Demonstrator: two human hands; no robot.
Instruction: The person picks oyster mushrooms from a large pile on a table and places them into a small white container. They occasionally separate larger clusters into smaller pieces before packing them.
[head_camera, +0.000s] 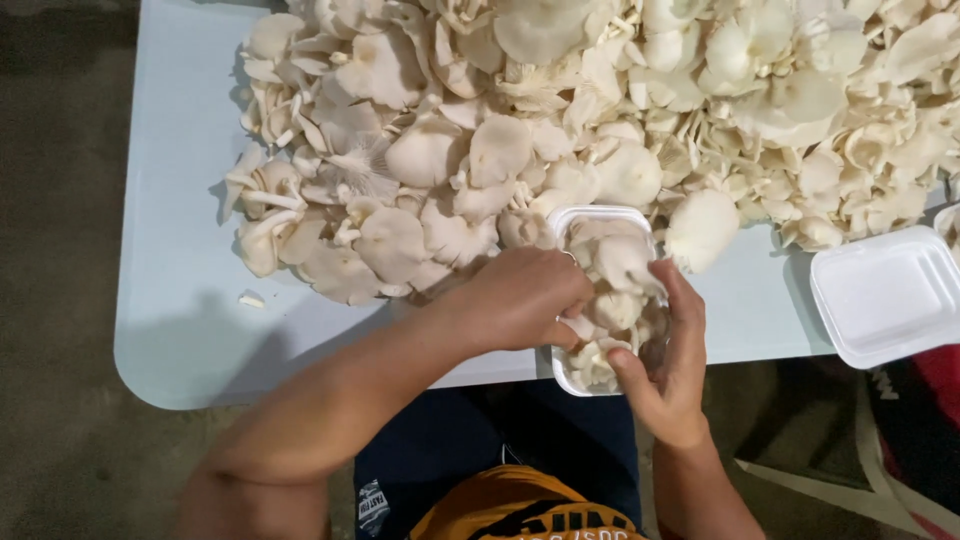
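Observation:
A white foam tray (600, 214) filled with pale oyster mushrooms (618, 262) sits at the table's near edge. My left hand (525, 298) presses down on the mushrooms in the tray, its fingers curled on a mushroom stem. Along the tray's right side, my right hand (668, 370) cups the rim, thumb and fingers around it. Behind the tray a big heap of loose oyster mushrooms (560, 110) covers most of the table.
The light blue table (180, 300) has a rounded near-left corner. An empty white foam tray (888, 295) lies at the right edge. A small mushroom scrap (251, 298) lies at the left. Bare floor is below the table.

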